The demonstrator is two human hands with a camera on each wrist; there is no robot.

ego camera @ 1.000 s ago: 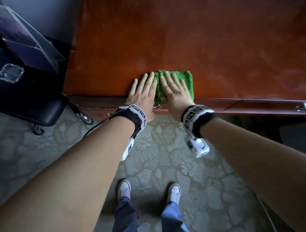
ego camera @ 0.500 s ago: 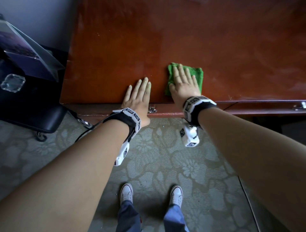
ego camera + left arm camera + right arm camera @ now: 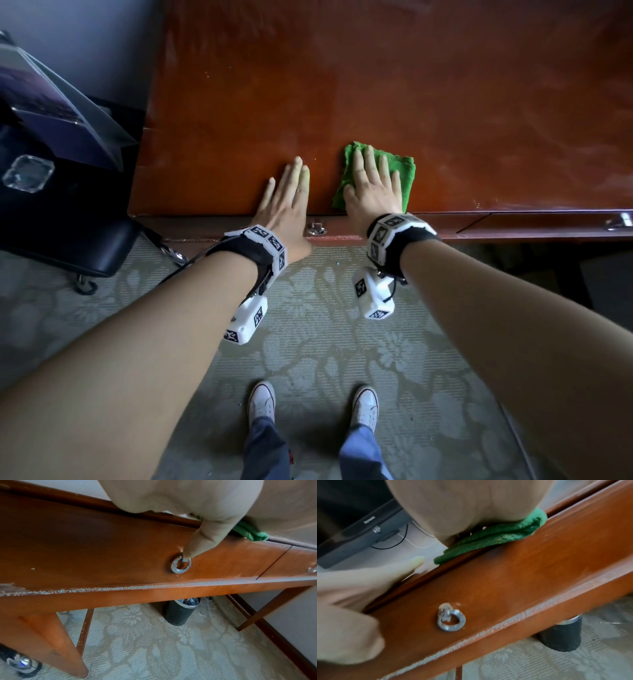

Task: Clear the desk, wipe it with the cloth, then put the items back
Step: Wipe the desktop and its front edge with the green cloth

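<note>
The right hand point(image 3: 371, 192) lies flat, fingers straight, pressing the cloth point(image 3: 394, 174) onto the table point(image 3: 445, 102) at its near edge. The cloth is directly under that hand, bunched, its long side running away from the person. The left hand point(image 3: 286, 202) rests flat and empty just beside it. Unwiped tabletop stretches right and back. A chair point(image 3: 68, 219) stands to the left on patterned carpet point(image 3: 325, 342).

A bright green cloth point(image 3: 404, 171) on a glossy reddish-brown desk point(image 3: 411, 85); below, grey-green floral-patterned carpet point(image 3: 325, 342), 2 white sneakers point(image 3: 262, 401), a black bin point(image 3: 180, 612).
</note>
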